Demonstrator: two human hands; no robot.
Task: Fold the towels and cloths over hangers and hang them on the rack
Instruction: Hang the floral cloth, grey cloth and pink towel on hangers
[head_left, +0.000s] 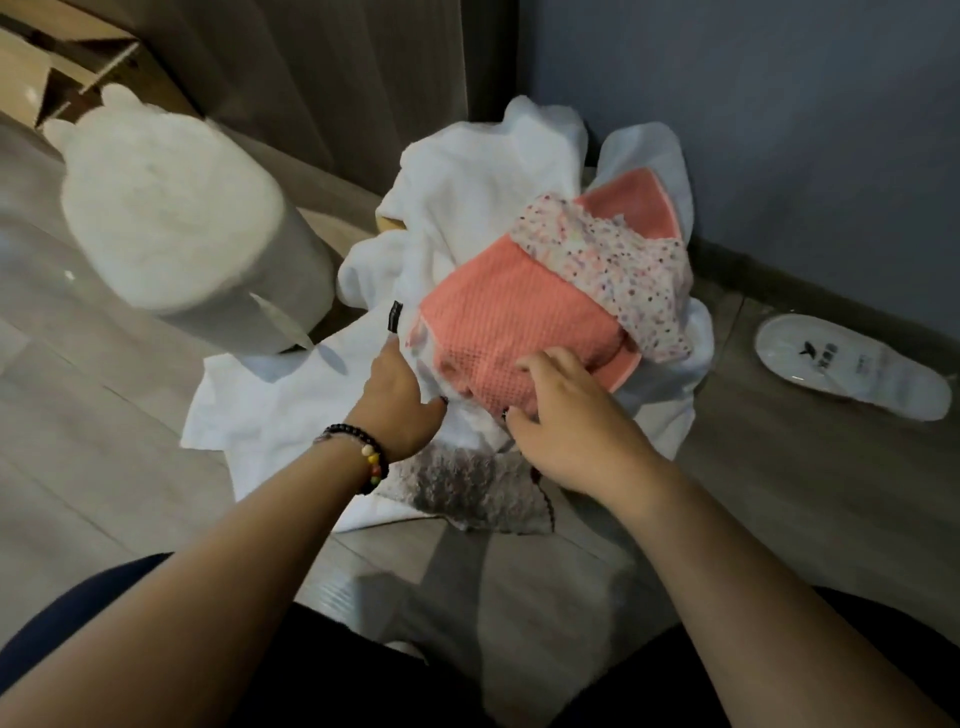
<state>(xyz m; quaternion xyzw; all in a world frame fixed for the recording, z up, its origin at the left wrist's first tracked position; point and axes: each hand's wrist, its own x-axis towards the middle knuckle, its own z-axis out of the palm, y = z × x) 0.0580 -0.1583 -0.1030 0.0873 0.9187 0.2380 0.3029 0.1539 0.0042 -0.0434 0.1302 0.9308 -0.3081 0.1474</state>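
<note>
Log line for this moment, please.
stage: picking from pile | left hand: on white towel | right hand: on coral waffle cloth | hangers: none visible

the left hand (400, 400) and right hand (566, 421) reach into a heap of white towels (467, 187), the right fingers resting on a coral waffle cloth (498, 317).

1. My left hand (400, 400) is bare, and its wrist carries a beaded bracelet (363, 449): mostly black beads, a few coloured ones.
2. My right hand (566, 421) wears nothing.
3. Both forearms are sleeveless.
</note>
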